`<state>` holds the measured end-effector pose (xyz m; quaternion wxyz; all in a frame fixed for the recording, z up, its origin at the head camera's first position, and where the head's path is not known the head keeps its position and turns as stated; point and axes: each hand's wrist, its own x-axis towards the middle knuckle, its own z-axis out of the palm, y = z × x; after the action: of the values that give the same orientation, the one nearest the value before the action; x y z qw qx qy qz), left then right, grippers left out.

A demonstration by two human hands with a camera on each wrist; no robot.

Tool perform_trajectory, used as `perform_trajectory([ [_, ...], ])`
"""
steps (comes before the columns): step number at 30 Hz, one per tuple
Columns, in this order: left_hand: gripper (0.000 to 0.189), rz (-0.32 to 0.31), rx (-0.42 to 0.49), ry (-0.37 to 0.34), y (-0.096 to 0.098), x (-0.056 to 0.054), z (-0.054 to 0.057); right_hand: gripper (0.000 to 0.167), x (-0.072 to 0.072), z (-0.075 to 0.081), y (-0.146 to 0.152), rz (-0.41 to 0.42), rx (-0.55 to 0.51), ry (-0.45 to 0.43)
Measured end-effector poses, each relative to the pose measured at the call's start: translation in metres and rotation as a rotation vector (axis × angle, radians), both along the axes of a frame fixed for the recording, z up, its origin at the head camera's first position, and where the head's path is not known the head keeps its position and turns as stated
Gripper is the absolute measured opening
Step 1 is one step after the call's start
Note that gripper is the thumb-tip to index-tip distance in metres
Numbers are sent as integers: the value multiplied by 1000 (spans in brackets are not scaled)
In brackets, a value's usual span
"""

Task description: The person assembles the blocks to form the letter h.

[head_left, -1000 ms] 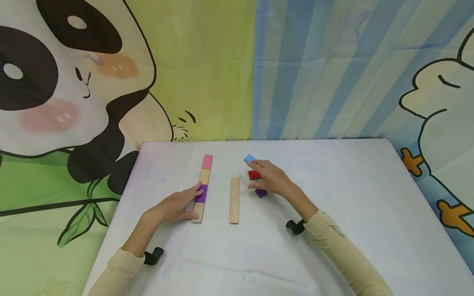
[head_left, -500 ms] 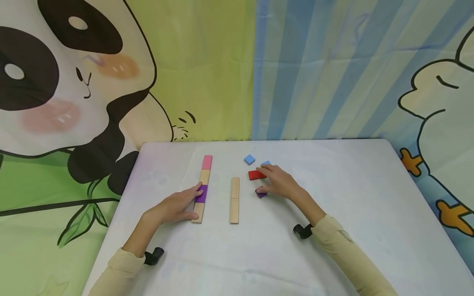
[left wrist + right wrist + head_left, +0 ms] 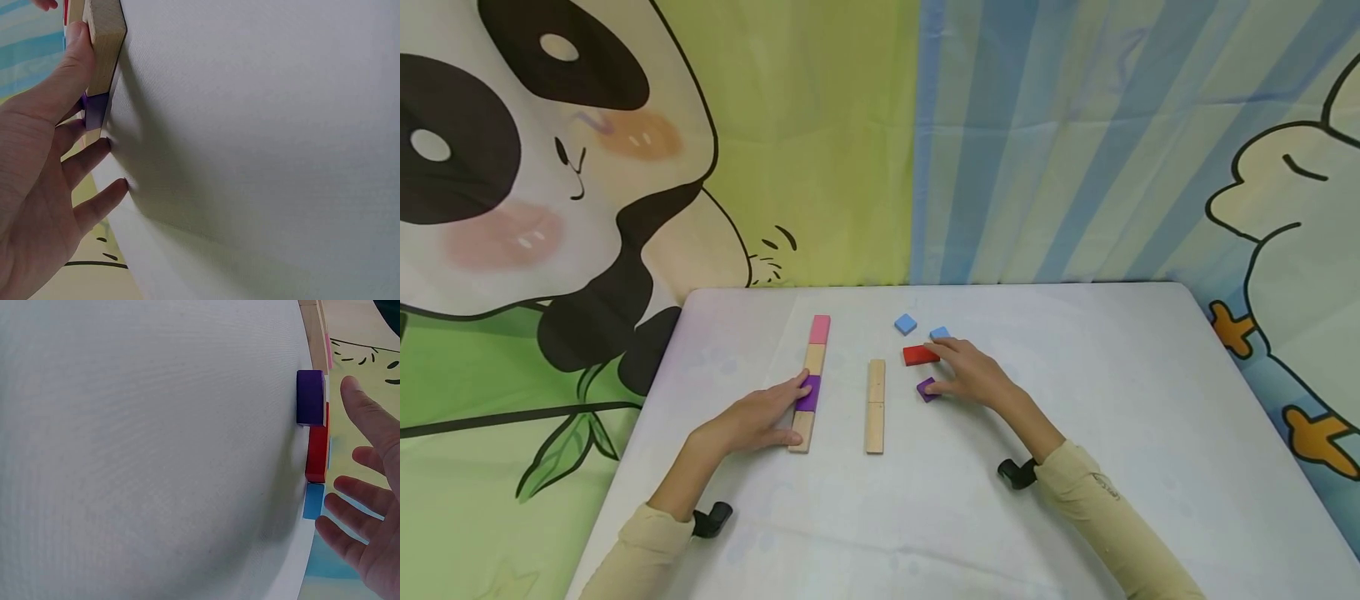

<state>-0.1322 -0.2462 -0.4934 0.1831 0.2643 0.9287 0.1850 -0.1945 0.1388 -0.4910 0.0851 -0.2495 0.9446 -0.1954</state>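
My left hand [image 3: 756, 415] rests on a row of wooden blocks, its fingers loosely extended. Its fingertips touch the purple block [image 3: 807, 393], and its thumb lies on the near plain block [image 3: 801, 432]. Beyond them in the same row come another plain block [image 3: 815, 358] and a pink block [image 3: 820, 329]. My right hand [image 3: 973, 373] hovers with spread fingers over loose blocks and holds nothing. Beneath or beside it lie a red block [image 3: 917, 356], a small purple block [image 3: 926, 388] and a blue block [image 3: 939, 332]. The right wrist view shows the fingers [image 3: 350, 547] apart from these blocks.
Between the hands, two plain blocks [image 3: 876, 406] lie end to end. A second blue block [image 3: 906, 324] sits farther back. The white table [image 3: 1112, 375] meets a cartoon-printed curtain [image 3: 850, 167] at its far edge.
My right hand has moved right and slightly toward me, uncovering both blue blocks, the red block and more of the small purple one. My left hand has stayed in place.
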Motion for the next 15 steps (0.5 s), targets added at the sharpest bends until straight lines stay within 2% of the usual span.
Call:
perform_trajectory([
  [7, 100, -17, 12, 26, -1, 0, 0, 75, -2, 2, 0, -1, 2, -1],
  [15, 99, -20, 11, 25, -1, 0, 0, 75, -6, 7, -6, 21, -10, -6],
])
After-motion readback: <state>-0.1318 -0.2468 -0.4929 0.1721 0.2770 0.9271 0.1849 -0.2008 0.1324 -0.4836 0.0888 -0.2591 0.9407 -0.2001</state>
